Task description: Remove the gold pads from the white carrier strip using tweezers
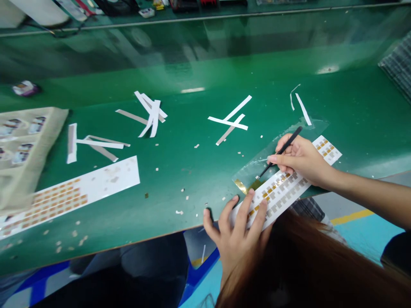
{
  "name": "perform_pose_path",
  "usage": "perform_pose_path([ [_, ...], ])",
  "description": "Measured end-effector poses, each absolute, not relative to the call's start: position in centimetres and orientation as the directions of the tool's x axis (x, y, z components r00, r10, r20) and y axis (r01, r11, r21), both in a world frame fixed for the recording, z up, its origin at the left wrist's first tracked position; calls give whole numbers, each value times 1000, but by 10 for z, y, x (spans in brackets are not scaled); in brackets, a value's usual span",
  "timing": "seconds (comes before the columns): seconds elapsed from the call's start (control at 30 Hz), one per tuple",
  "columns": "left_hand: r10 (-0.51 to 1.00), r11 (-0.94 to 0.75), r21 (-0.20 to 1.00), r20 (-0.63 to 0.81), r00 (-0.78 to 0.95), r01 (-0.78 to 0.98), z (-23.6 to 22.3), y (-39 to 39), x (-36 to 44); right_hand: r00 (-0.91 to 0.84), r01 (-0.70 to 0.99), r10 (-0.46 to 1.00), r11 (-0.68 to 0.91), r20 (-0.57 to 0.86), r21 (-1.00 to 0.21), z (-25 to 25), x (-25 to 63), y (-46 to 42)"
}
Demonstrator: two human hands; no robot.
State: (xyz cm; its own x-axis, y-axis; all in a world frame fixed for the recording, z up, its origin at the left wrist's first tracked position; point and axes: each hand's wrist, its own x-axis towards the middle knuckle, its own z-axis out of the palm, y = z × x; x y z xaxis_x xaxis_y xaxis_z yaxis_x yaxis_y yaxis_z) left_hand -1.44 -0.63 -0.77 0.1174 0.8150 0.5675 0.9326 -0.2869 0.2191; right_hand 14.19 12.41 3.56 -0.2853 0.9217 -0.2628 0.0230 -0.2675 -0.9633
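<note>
My right hand (302, 158) is closed round a pair of black tweezers (287, 143), whose tips point down and left at a clear film (248, 169). Under that hand lies a white sheet (282, 205) with rows of small gold and grey patches, slanting along the table's front edge. My left hand (239, 233) rests on its near left end with fingers spread. Just beyond those fingertips, a shiny gold piece (240, 186) lies at the end of the clear film. Whether the tweezer tips hold anything is too small to tell.
Loose white and grey strips (229, 122) lie about the green table (180, 162), with tiny scraps scattered around. Another white sheet (109, 175) with orange-brown patches lies left, partly under a beige cloth (48, 141). Long brown hair (289, 265) covers the lower right.
</note>
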Motion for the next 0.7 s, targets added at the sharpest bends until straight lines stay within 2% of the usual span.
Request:
perform_pose_path([
  [0.33,797,-300,144,580,165,943,-6,-4,-20,-268,-164,922,-328,-278,-930,48,151,126],
  [0.53,781,-272,51,596,189,961,-4,-1,-26,-249,-101,946,-241,-210,-965,51,168,118],
  [0.7,812,-340,94,532,241,936,-6,3,-10,-222,-85,944,-270,-246,-959,37,167,118],
])
